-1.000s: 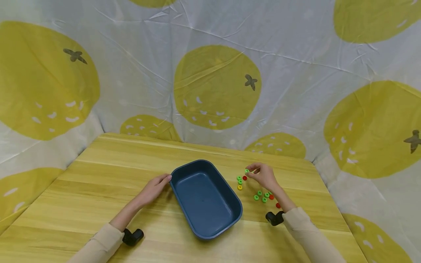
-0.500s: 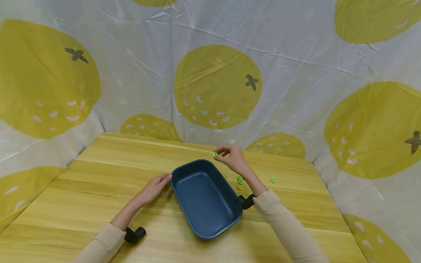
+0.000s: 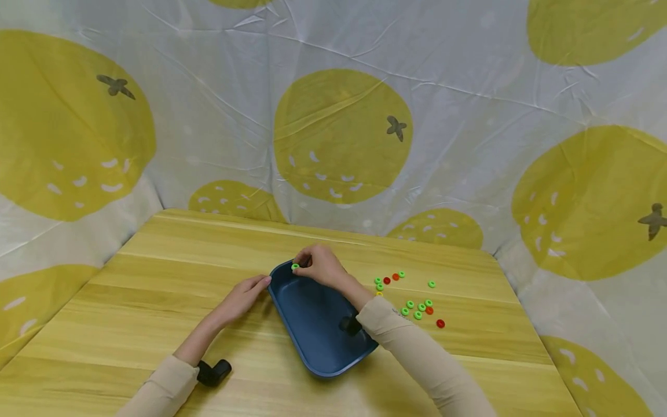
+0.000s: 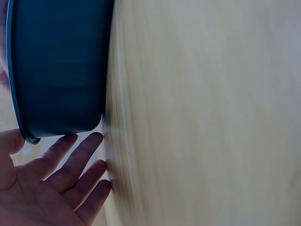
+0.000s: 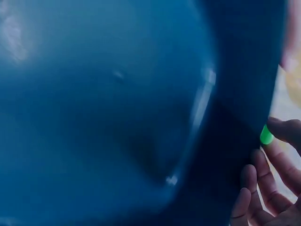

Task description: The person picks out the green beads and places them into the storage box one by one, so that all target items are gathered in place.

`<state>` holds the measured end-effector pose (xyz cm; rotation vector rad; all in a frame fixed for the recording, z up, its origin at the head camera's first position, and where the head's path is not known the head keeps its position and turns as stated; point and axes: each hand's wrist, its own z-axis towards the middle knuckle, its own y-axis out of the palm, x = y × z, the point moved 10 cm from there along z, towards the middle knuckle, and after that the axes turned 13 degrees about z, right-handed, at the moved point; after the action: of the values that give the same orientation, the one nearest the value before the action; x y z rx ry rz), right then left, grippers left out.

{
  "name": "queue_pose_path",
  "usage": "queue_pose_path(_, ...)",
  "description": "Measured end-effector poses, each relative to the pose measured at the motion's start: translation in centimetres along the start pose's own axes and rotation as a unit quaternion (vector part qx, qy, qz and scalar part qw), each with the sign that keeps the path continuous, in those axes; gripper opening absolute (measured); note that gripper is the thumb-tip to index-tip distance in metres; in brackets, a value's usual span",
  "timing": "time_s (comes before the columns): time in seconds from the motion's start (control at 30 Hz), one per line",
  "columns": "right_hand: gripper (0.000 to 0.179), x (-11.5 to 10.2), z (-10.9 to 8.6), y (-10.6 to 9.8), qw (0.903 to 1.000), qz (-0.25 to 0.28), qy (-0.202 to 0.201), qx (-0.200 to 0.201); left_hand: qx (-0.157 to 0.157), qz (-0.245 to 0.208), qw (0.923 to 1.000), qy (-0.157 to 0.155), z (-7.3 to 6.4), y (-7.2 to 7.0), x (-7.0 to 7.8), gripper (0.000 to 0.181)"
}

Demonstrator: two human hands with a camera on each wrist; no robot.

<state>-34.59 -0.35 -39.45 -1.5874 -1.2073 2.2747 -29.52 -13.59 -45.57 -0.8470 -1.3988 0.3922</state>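
Across the wood-grained tabletop (image 3: pixel 208 260), a blue bin (image 3: pixel 312 341) sits at a slant, with a hand at each side of its far end. The left hand (image 3: pixel 246 296) is spread at the far-left corner, thumb at the rim and the other fingers fanned out beneath it, some fingertips against the outer wall. The right hand (image 3: pixel 320 267) reaches across the bin and pinches a bright green ring (image 3: pixel 295 267) between thumb and index finger, close to the far rim; the ring looks to be just inside the wall, though the right wrist view is too dim and soft to tell whether it touches. To the right of the bin lie small loose rings in two loose groups. In the farther one, a pair of green rings (image 3: pixel 379 287) rests near a dark red ring (image 3: pixel 387 281), an orange ring (image 3: pixel 396 277) and one more green, while a yellow ring (image 3: pixel 379 293) is partly hidden behind the right sleeve (image 3: pixel 417 359). The nearer group has five green and one orange-red, with a second dark red just beside it; a lone green ring (image 3: pixel 432 284) lies farther right. Behind hangs a pale cloth (image 3: pixel 458 104) printed with big yellow fruit.
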Motion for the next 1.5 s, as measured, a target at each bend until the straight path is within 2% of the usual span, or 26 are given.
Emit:
queue_pose_path(0.17,0.013,1.1,0.1,3.0,0.9974,-0.059,0.021,-0.035,-0.002,-0.006,1.0000,-0.001,0.0,0.0,0.0,0.060)
queue_pose_path(0.37,0.014,1.7,-0.2,5.1,0.9932,-0.099,0.026,-0.055,0.002,-0.008,1.0000,0.000,-0.1,0.0,-0.1,0.059)
queue_pose_path(0.8,0.018,1.8,-0.5,5.0,0.9927,-0.107,0.018,-0.052,-0.002,-0.013,0.9999,-0.004,-0.1,0.1,-0.1,0.060)
queue_pose_path(0.97,0.019,1.3,-0.6,3.6,0.9951,-0.090,0.014,-0.040,0.000,-0.014,0.9999,-0.004,0.0,-0.1,-0.1,0.059)
queue_pose_path(1.13,0.019,0.5,-0.8,1.2,0.9984,-0.048,0.010,-0.029,0.006,-0.010,0.9999,-0.004,0.1,-0.1,-0.2,0.057)
queue_pose_path(1.33,0.020,-0.3,-1.3,-3.2,1.0000,0.005,0.004,0.001,0.006,0.003,1.0000,-0.003,0.2,0.0,-0.2,0.061)
queue_pose_path(1.5,0.020,0.0,-2.2,-7.5,0.9988,0.022,0.009,0.043,0.004,-0.001,1.0000,-0.008,0.1,0.1,-0.3,0.061)
